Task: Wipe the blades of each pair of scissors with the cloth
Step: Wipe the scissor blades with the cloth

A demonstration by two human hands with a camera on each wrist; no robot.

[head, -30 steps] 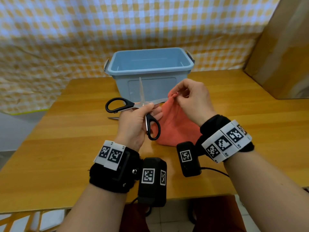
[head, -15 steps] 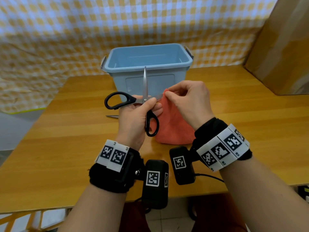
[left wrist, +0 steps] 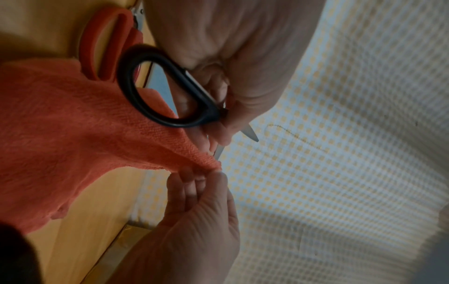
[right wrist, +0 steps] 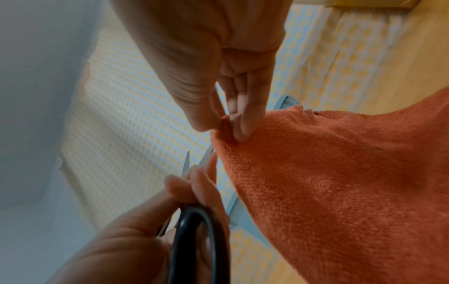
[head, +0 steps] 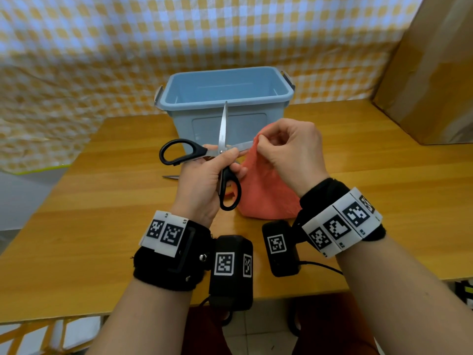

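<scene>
My left hand [head: 204,172] grips black-handled scissors [head: 222,149] at the pivot, blades spread wide: one blade points up, the other points right. My right hand [head: 286,147] pinches a fold of the orange cloth [head: 263,190] around the tip of the right-pointing blade. The rest of the cloth hangs down to the table. In the left wrist view the black handle loop [left wrist: 160,90] and the pinched cloth [left wrist: 73,123] show, with a second pair, orange-handled scissors [left wrist: 104,44], lying on the table behind. Its blade tip [head: 170,177] sticks out left of my left hand.
A blue plastic bin [head: 225,98] stands just behind the hands on the wooden table [head: 102,213]. A brown cardboard panel [head: 430,73] leans at the right. Yellow checked cloth [head: 102,47] covers the wall behind.
The scissors have been raised and drawn slightly closer. My right hand with the pinched cloth has slid along the right-pointing blade, outward toward its tip.
</scene>
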